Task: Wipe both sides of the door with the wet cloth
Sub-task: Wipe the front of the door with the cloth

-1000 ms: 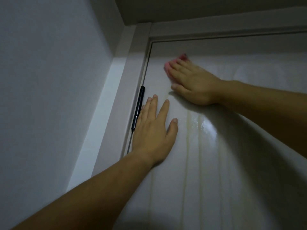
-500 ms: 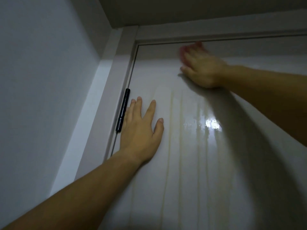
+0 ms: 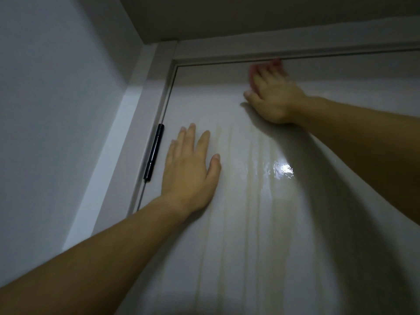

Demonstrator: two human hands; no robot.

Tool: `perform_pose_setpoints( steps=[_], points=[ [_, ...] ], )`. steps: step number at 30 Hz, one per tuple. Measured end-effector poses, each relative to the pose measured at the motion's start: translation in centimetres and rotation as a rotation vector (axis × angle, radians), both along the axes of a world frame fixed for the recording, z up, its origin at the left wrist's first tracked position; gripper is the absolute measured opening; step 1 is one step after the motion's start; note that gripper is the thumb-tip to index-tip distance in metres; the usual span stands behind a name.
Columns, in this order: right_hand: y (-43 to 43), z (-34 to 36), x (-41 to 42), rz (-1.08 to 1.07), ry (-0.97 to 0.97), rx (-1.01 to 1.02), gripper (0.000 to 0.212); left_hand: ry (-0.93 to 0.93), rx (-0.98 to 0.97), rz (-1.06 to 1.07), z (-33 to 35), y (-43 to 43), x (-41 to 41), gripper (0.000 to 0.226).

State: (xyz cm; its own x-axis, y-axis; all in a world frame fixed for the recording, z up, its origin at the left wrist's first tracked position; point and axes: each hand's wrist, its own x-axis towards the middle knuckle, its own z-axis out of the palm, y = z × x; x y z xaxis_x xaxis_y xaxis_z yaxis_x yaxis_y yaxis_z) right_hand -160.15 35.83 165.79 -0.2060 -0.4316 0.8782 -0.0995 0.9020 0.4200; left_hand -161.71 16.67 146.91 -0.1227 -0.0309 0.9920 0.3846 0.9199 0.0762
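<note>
The white door [image 3: 250, 223] fills the view, closed in its frame, its surface wet and glossy with yellowish drip streaks running down. My right hand [image 3: 272, 98] lies flat near the door's top edge and presses the pink cloth [image 3: 277, 62] against it with straight fingers. Only pink edges of the cloth show past the fingertips. My left hand [image 3: 189, 171] rests flat on the door lower down, fingers spread, just right of the hinge, and holds nothing.
A black hinge [image 3: 154, 153] sits on the door's left edge. The white door frame [image 3: 272, 45] runs across the top and down the left. A plain wall [image 3: 56, 110] stands close on the left, with the ceiling just above.
My right hand has slid the cloth up and to the right, from near the hinge-side corner to the top edge. My left hand has stayed flat on the door.
</note>
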Motion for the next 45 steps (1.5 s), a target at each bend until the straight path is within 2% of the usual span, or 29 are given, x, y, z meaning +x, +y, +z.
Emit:
perform_pose_setpoints(
  steps=[4, 9, 11, 14, 15, 20, 21, 23, 25, 27, 30, 32, 34, 36, 38, 41, 43, 45],
  points=[
    [1.3, -4.4, 0.1, 0.060, -0.050, 0.281, 0.078, -0.058, -0.098, -0.010, 0.9, 2.3, 0.6, 0.061],
    [4.4, 1.0, 0.5, -0.018, 0.009, -0.059, 0.078, -0.120, -0.097, 0.034, 0.6, 3.3, 0.5, 0.062],
    [3.8, -0.6, 0.6, 0.009, -0.010, -0.001, 0.079, -0.108, -0.085, 0.042, 0.6, 3.2, 0.4, 0.062],
    [5.0, -3.8, 0.4, 0.046, -0.071, 0.240, 0.078, -0.104, -0.067, 0.057, 0.9, 3.6, 0.4, 0.061],
    [5.9, -3.6, 0.5, 0.037, -0.074, 0.262, 0.078, -0.097, -0.065, 0.073, 1.0, 3.7, 0.5, 0.062],
    [9.0, 0.5, 1.2, 0.000, -0.020, -0.098, 0.077, -0.065, -0.076, 0.174, 2.0, 4.0, 1.0, 0.067],
    [8.8, -0.3, 1.2, 0.002, -0.020, -0.076, 0.083, -0.070, -0.093, 0.174, 2.0, 4.5, 1.3, 0.067],
    [8.4, -3.2, 0.9, 0.030, -0.031, 0.114, 0.093, -0.084, -0.150, 0.145, 2.0, 6.0, 1.7, 0.065],
    [9.2, -4.8, 0.8, 0.038, -0.063, 0.240, 0.086, -0.094, -0.206, 0.113, 2.0, 7.9, 2.1, 0.063],
    [10.5, -3.3, 1.3, 0.023, -0.052, 0.168, 0.076, -0.102, -0.231, 0.098, 2.0, 9.6, 2.4, 0.063],
    [12.3, -1.1, 1.7, 0.009, -0.010, -0.089, 0.075, -0.142, -0.224, 0.079, 2.0, 11.2, 2.4, 0.063],
    [12.2, -2.5, 1.7, 0.009, 0.003, -0.037, 0.079, -0.156, -0.218, 0.082, 1.9, 11.5, 2.4, 0.062],
    [12.1, -4.9, 1.2, 0.025, -0.023, 0.179, 0.083, -0.151, -0.216, 0.089, 1.8, 11.5, 2.3, 0.062],
    [13.1, -5.7, 1.3, 0.029, -0.061, 0.282, 0.079, -0.151, -0.209, 0.098, 1.7, 11.6, 2.3, 0.062],
    [14.4, -3.6, 1.5, 0.017, -0.027, 0.188, 0.075, -0.152, -0.195, 0.100, 1.6, 11.8, 2.3, 0.062],
    [16.0, -0.5, 1.9, -0.021, -0.014, -0.107, 0.076, -0.153, -0.180, 0.098, 1.6, 12.2, 2.3, 0.063],
    [15.5, -1.4, 1.7, -0.009, -0.010, -0.093, 0.084, -0.150, -0.178, 0.104, 1.6, 12.3, 2.4, 0.066],
    [15.1, -4.1, 1.4, 0.030, -0.014, 0.080, 0.090, -0.153, -0.171, 0.115, 1.7, 12.5, 2.4, 0.063]
  ],
)
